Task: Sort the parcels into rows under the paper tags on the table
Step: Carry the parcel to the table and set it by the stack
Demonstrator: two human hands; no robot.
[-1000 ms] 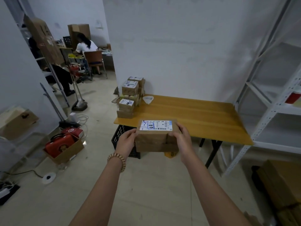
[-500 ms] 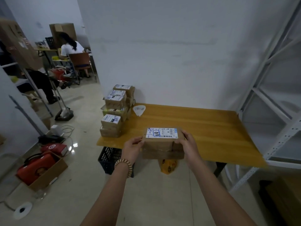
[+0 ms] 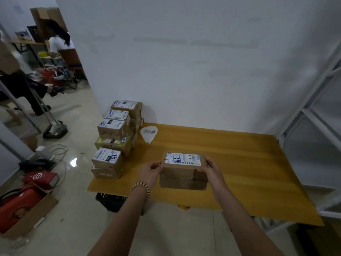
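Left grip (image 3: pixel 150 171), right grip (image 3: pixel 210 169) clamp parcel (image 3: pixel 182 170) over wooden table (image 3: pixel 249 167); white wall (image 3: pixel 184 61).

a small parcel-handling back room or storeroom, by the look of it — plain white walls, a pale tiled floor and a bare wooden table (image 3: pixel 249 163) pushed against the wall. taped cardboard parcels (image 3: pixel 118 130) with printed shipping labels stand stacked along its left edge beside a handwritten paper tag (image 3: pixel 149 133). white metal shelving (image 3: pixel 313 111) stands at the right, a black plastic crate (image 3: pixel 110 201) sits under the table, and further back a seated person (image 3: pixel 59 41) works at a desk — near tall cartons.
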